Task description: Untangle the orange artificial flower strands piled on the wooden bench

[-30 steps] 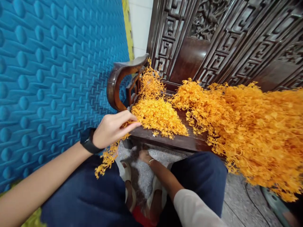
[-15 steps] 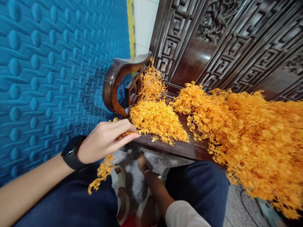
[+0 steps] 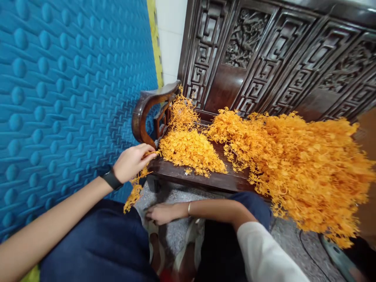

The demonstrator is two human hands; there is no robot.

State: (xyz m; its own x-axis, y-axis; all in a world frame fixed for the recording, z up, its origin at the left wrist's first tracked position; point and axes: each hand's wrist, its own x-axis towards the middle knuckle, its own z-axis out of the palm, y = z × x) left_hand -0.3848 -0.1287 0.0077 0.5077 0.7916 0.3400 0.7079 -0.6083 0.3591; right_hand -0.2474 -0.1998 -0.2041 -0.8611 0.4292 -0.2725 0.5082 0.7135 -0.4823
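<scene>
My left hand (image 3: 133, 160), with a black band on its wrist, is closed in a pinch at the bench's left front corner. Between thumb and fingers it grips an orange plastic flower strand (image 3: 136, 188), whose lower end hangs beneath the hand. Low between my knees, above the floor, my right hand (image 3: 164, 213) reaches left with a thin bangle on its wrist. Its fingers look loosely apart and nothing shows in them. Beside the left hand, a small heap of orange plastic flowers (image 3: 190, 150) lies on the dark wooden bench (image 3: 176, 171).
A much larger pile of orange flowers (image 3: 308, 168) covers the bench's right side and spills over its front. The curved armrest (image 3: 139, 117) rises at the left, near a blue textured mat (image 3: 58, 98). Behind stands the carved backrest (image 3: 223, 86). A cable (image 3: 308, 252) lies on the floor.
My right hand has come up from the floor and swung left toward the hanging strand. My left hand, still pinching the strand, has shifted slightly up and left. The view has tilted.
</scene>
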